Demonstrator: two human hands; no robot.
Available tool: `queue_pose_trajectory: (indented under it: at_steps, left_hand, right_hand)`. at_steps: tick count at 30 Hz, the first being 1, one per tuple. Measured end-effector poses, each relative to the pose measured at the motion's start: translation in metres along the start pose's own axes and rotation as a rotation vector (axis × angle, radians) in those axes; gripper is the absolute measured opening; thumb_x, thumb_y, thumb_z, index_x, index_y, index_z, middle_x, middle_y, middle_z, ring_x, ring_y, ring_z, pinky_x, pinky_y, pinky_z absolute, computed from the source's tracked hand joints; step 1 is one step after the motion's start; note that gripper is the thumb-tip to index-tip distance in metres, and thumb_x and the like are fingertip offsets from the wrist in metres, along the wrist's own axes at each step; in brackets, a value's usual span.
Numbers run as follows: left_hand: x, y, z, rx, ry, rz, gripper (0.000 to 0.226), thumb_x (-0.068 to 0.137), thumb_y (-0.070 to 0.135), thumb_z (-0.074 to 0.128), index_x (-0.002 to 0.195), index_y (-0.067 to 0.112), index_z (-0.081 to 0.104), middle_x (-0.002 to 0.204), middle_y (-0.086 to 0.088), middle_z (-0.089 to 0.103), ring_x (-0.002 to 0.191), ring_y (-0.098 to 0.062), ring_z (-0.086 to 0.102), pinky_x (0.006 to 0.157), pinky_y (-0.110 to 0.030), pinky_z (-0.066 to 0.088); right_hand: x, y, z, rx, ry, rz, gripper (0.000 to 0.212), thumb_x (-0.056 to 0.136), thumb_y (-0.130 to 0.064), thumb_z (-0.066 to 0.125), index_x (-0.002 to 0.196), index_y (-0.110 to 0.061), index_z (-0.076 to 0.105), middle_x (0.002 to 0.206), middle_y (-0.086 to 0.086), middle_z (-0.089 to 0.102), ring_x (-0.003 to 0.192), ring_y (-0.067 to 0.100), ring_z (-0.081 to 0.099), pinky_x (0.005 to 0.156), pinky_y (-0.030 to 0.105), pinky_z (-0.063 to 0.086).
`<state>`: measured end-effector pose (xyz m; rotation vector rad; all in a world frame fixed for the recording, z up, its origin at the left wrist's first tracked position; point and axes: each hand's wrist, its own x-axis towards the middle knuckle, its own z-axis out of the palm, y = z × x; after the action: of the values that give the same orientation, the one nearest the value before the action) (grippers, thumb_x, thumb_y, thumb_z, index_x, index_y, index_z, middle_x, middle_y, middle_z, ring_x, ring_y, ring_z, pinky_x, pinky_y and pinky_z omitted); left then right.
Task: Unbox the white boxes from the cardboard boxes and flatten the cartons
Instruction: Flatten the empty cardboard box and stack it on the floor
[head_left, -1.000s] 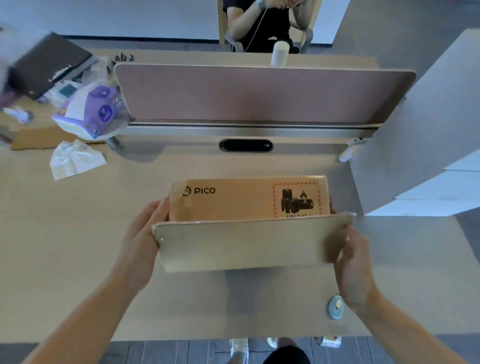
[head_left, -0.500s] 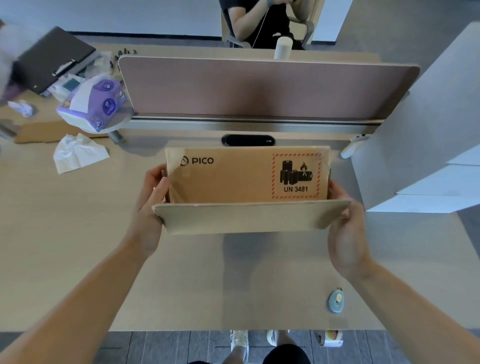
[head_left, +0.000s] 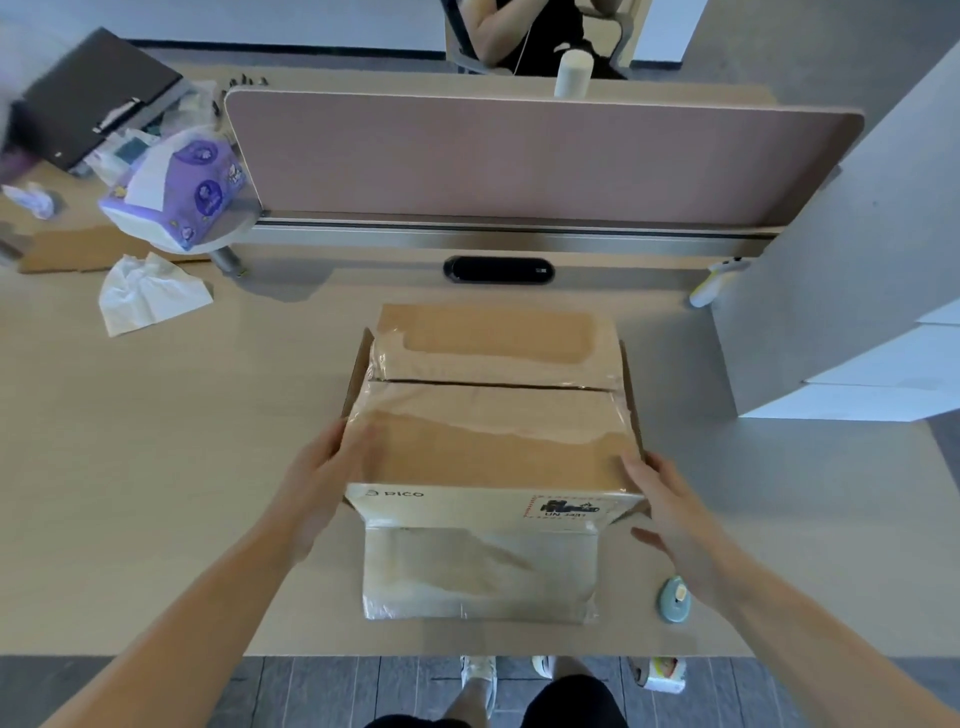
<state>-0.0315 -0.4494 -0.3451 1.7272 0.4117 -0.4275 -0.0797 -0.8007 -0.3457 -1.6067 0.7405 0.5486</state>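
The cardboard box (head_left: 493, 447) sits in the middle of the bench (head_left: 156, 441), just ahead of the person. A taped face is turned up, with a seam running left to right across it under wrinkled clear tape. Its near wall carries a printed logo and a red-bordered warning label. One taped flap (head_left: 480, 571) lies flat on the bench, pointing toward the near edge.

The left hand (head_left: 322, 483) lies against the box's near left corner with its fingers straight and together, pressed flat to the left wall. The right hand (head_left: 675, 514) is at the near right corner with its fingers straight and slightly spread. Its fingertips touch the top edge, and the thumb hangs apart below. Neither hand curls around anything.

Just right of the flap, near the right wrist, a small round blue-green object (head_left: 674, 598) lies on the bench. To the right stand stacked white boxes (head_left: 831, 312), well apart from the carton.

On the far side of the carton a black oval device (head_left: 498, 270) sits in front of a pinkish divider panel (head_left: 519, 161). A white and yellow gadget (head_left: 717, 280) rests by the panel's right end.

At the far left lie a crumpled tissue (head_left: 150, 293), a purple tissue pack (head_left: 176, 192), a flat piece of cardboard (head_left: 78, 254) and a black folder (head_left: 98, 93). Beyond the divider stands a white cylinder (head_left: 573, 73), with a seated person behind it.
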Motion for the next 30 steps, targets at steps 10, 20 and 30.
queue_pose_trajectory:
  at_steps: [10, 20, 30]
  left_hand:
    - [0.013, -0.003, 0.020, 0.700, 0.207, 0.275, 0.091, 0.088, 0.045, 0.071, 0.159, 0.027, 0.018, 0.169, 0.001, 0.008, 0.154, -0.018, 0.007, 0.126, -0.045, 0.005]
    - [0.026, 0.010, 0.149, 1.281, -0.147, 0.624, 0.072, 0.103, 0.064, 0.018, 0.162, 0.032, -0.005, 0.171, 0.004, -0.006, 0.157, -0.020, -0.015, 0.124, -0.056, -0.008]
    - [0.025, 0.004, 0.162, 1.284, -0.044, 0.612, 0.069, 0.103, 0.063, 0.014, 0.163, 0.033, -0.002, 0.171, 0.007, -0.006, 0.157, -0.018, -0.011, 0.124, -0.057, -0.002]
  right_hand:
    - [0.018, 0.012, -0.001, -0.386, 0.238, -0.276, 0.087, 0.086, -0.045, 0.075, 0.156, -0.033, 0.026, 0.159, -0.013, 0.030, 0.146, 0.010, 0.031, 0.117, 0.032, 0.028]
    - [0.033, 0.018, 0.007, -0.163, -0.015, -0.284, 0.097, 0.073, -0.053, 0.077, 0.155, -0.041, 0.027, 0.145, -0.021, 0.053, 0.133, 0.001, 0.051, 0.116, 0.045, 0.038]
    - [0.033, 0.031, -0.007, -0.201, 0.021, -0.274, 0.076, 0.083, -0.058, 0.074, 0.149, -0.041, 0.039, 0.133, -0.027, 0.058, 0.126, 0.003, 0.056, 0.109, 0.037, 0.044]
